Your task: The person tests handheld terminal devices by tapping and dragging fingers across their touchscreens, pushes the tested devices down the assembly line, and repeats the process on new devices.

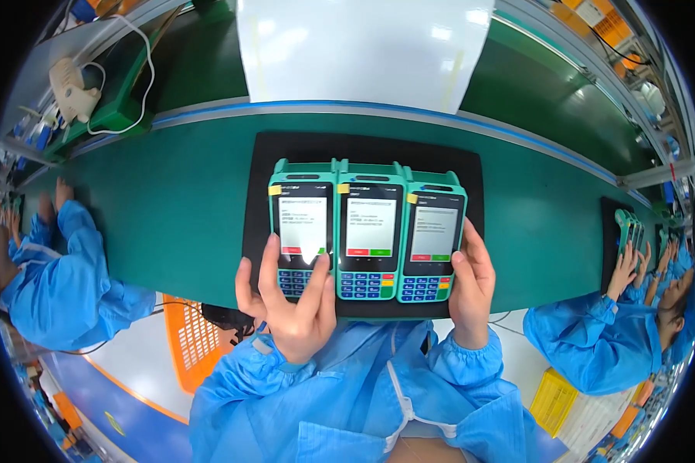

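Three card payment terminals in teal cases stand side by side: a left one (303,228), a middle one (371,231) and a right one (431,239). Each has a lit screen above a blue keypad and a small yellow sticker near its top. My left hand (297,312) is open over the left terminal, fingers spread, one fingertip at the green button low on its screen. Around the right terminal's right edge, my right hand (473,289) is closed, thumb on the front and fingers along the side. The terminals rest on a black mat (301,145).
The mat lies on a green worktable (170,208), with a white board (363,50) behind it. People in blue coats sit at left and right, the right one beside more terminals (629,229). An orange basket (189,339) and a yellow crate (553,401) are below table level.
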The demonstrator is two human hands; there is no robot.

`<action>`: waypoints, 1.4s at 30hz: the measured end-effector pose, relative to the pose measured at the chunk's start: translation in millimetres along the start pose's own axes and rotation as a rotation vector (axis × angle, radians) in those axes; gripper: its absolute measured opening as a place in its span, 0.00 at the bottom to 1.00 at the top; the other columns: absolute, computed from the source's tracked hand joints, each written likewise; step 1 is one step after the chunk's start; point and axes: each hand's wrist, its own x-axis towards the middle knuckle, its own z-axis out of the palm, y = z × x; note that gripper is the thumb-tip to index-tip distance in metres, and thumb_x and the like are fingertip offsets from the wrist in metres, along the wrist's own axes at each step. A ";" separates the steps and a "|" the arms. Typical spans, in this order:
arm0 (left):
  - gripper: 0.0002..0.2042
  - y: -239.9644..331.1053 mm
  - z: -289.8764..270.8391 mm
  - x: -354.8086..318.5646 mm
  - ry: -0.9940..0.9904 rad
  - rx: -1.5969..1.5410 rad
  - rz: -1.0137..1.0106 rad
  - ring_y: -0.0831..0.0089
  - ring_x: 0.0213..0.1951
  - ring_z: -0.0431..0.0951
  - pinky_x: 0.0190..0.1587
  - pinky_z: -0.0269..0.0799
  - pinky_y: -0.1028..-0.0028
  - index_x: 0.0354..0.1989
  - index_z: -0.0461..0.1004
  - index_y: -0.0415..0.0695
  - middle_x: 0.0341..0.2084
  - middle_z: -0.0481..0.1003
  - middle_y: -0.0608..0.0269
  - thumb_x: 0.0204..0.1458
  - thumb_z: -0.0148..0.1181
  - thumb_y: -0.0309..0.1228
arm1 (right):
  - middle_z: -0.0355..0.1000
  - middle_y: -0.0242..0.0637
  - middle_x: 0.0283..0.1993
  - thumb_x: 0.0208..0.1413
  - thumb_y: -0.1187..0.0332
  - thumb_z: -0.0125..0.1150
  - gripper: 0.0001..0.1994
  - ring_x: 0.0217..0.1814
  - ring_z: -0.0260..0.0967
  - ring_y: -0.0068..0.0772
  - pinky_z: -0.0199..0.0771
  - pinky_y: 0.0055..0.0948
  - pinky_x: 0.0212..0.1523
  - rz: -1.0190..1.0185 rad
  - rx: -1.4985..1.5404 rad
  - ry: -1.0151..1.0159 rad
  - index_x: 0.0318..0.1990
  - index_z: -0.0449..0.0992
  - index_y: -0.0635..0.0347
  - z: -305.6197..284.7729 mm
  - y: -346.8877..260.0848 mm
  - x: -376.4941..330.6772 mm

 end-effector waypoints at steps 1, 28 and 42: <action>0.10 -4.2 2.6 0.8 -0.025 -0.007 -0.024 0.40 0.62 0.47 0.63 0.43 0.56 0.38 0.83 0.48 0.60 0.62 0.39 0.45 0.64 0.29 | 0.65 0.46 0.61 0.64 0.75 0.44 0.23 0.60 0.67 0.33 0.69 0.29 0.58 -0.004 -0.014 -0.002 0.66 0.55 0.67 -0.2 -0.3 0.1; 0.18 12.2 -1.9 1.4 -0.074 -0.216 0.069 0.41 0.63 0.52 0.60 0.57 0.55 0.45 0.78 0.44 0.65 0.51 0.39 0.41 0.67 0.24 | 0.50 0.55 0.70 0.57 0.74 0.50 0.15 0.72 0.46 0.55 0.47 0.45 0.69 -0.376 -0.663 0.047 0.49 0.78 0.64 -0.5 -3.9 -23.0; 0.12 31.8 8.9 2.4 -0.090 -0.218 0.123 0.42 0.65 0.46 0.62 0.54 0.54 0.39 0.83 0.50 0.62 0.59 0.43 0.43 0.67 0.26 | 0.52 0.54 0.69 0.54 0.71 0.55 0.12 0.73 0.41 0.58 0.44 0.47 0.69 -0.386 -0.908 0.107 0.43 0.82 0.55 -6.8 -3.3 -27.6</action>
